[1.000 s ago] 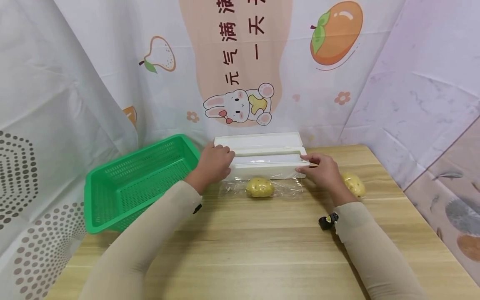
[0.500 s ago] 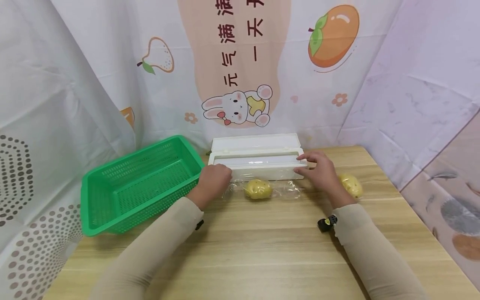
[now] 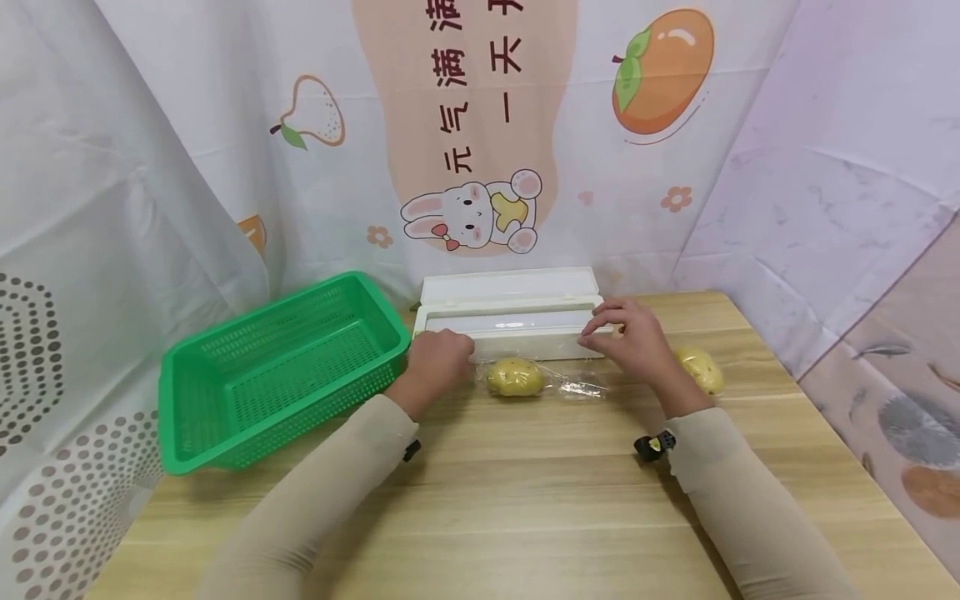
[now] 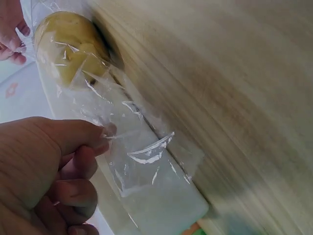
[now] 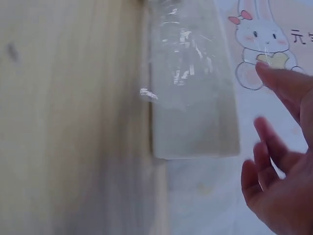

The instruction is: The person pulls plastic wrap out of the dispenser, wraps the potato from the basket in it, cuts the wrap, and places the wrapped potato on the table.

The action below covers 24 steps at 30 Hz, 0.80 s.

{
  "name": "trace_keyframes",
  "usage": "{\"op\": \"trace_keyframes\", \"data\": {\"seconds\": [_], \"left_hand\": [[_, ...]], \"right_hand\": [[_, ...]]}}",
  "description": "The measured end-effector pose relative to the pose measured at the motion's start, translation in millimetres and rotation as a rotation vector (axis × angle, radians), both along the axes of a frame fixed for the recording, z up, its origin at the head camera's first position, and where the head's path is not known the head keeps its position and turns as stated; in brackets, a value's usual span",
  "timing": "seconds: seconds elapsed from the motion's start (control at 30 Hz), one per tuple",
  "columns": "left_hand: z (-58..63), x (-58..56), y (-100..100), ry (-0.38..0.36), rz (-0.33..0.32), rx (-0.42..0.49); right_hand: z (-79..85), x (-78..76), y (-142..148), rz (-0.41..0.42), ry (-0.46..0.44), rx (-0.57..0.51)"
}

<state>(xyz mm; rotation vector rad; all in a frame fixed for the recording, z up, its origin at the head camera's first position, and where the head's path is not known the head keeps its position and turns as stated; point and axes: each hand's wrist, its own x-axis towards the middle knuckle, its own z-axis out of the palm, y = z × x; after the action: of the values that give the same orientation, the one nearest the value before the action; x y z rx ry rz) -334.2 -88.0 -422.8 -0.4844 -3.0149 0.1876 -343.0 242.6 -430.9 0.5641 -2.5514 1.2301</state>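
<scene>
A long white cling film box [image 3: 517, 343] stands at the back of the table, its lid [image 3: 510, 286] raised and a pale roll inside. In front of it lies a yellow potato [image 3: 515, 377], covered by clear cling film [image 4: 142, 147]. My left hand [image 3: 438, 362] pinches the film between thumb and index finger, left of the potato. To the right, my right hand [image 3: 630, 343] pinches the film between thumb and index finger near the box's front, its other fingers spread apart in the right wrist view.
At the left stands a green perforated basket [image 3: 171, 400]. Another yellow potato [image 3: 699, 371] sits beyond my right wrist, partly hidden by it. A printed curtain [image 3: 330, 200] hangs behind the wooden table [image 3: 525, 500].
My left hand has come off the box's left end, down and then right to the film beside the potato. My right thumb and index finger have drawn together and moved slightly left.
</scene>
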Motion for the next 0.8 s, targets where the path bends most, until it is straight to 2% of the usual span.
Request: {"op": "trace_keyframes", "data": {"seconds": [0.17, 0.33, 0.43, 0.63, 0.8], "left_hand": [[-1.7, 1.7, 1, -0.061, 0.018, 0.011], [-3.7, 4.0, 1, -0.078, -0.007, 0.02], [-4.4, 4.5, -1, -0.083, -0.02, 0.04], [-4.5, 4.6, -4, -0.122, -0.028, 0.077], [-6.5, 4.9, -7, -0.11, -0.04, 0.071]], "right_hand": [[9.1, 8.3, 0, 0.128, -0.044, 0.069], [12.2, 17.1, 4, 0.229, -0.108, 0.145], [10.0, 21.2, 8, 0.279, -0.144, 0.167], [1.8, 26.1, 12, 0.363, -0.147, 0.225], [-4.7, 25.0, 13, 0.438, -0.151, 0.267]]}}
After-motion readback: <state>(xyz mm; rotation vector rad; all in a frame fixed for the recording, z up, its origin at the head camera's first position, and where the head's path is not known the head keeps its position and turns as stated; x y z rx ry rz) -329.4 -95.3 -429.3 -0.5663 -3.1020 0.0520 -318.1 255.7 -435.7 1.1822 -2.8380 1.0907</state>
